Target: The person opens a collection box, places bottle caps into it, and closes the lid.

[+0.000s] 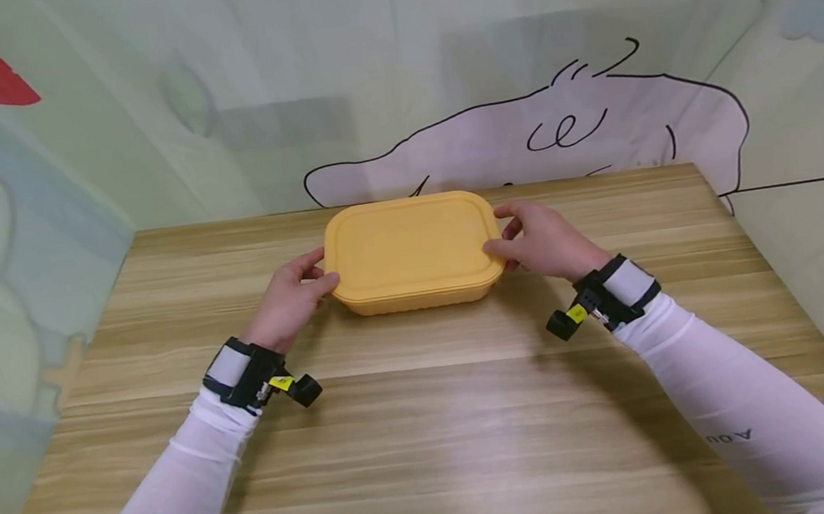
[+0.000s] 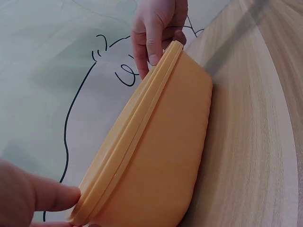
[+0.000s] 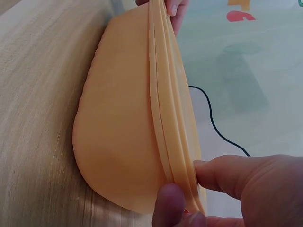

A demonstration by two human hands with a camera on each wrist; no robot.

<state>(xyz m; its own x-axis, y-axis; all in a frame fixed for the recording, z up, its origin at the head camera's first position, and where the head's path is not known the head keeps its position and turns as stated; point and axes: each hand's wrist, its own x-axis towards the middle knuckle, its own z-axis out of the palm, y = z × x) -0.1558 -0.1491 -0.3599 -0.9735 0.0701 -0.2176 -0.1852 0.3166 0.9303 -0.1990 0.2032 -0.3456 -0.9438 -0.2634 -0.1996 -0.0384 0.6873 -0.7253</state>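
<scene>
A yellow-orange lidded storage box [image 1: 411, 244] with rounded corners sits near the back edge of the table, its lid lying flat on top. At the lid's left end, my left hand [image 1: 288, 299] pinches the rim, thumb at the near left corner. My right hand [image 1: 549, 238] pinches the opposite end, and in the right wrist view its thumb [image 3: 220, 175] presses the lid's edge while other fingertips [image 3: 169, 203] sit by the rim's underside. Seen from the left wrist, the lid rim [image 2: 135, 127] stands out past the box wall [image 2: 161, 146]. The box's contents are hidden.
The wood-grain table [image 1: 431, 439] spreads in front of the box. Behind it hangs a pale printed cloth [image 1: 391, 58] with cartoon drawings, close to the table's back edge. Both wrists carry strapped-on cameras [image 1: 304, 390] that stick out inward.
</scene>
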